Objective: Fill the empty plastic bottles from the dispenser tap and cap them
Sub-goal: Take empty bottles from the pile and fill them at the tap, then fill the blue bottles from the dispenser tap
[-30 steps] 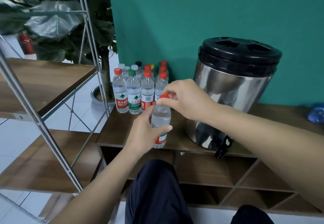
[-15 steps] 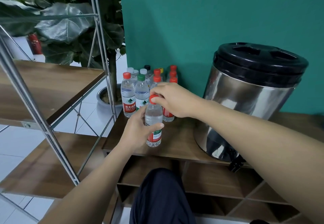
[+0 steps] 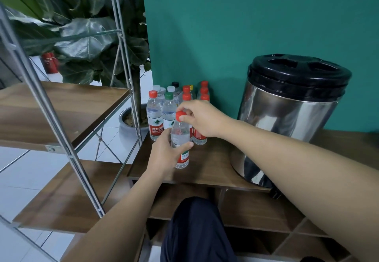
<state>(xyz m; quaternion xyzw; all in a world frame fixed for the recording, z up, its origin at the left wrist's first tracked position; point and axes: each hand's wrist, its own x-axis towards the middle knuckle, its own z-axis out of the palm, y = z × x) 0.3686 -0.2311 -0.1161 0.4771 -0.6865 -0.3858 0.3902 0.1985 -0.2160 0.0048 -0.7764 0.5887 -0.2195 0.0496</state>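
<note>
Teal wall (image 3: 205, 36) backs a wooden counter (image 3: 209, 169) in the head view, with open cubbies beneath it. On the counter's right part stands a steel dispenser (image 3: 287, 118) with a black lid; its tap is hidden behind the right forearm. At the back left corner a cluster of capped bottles (image 3: 162, 114) stands upright, caps red, green, white, black and yellow. Near the front left edge one clear bottle (image 3: 180, 138) with a red label stands on the counter. The left hand (image 3: 164, 155) has its grip curled round the bottle's middle, thumb across the front. The right hand (image 3: 201, 118) reaches in from the right, its grip pinching the red cap (image 3: 180, 116) on the bottle's neck. Left of the counter are a metal-framed wooden shelf (image 3: 61, 107) and a large-leaved plant (image 3: 88, 40) in a pot.
</note>
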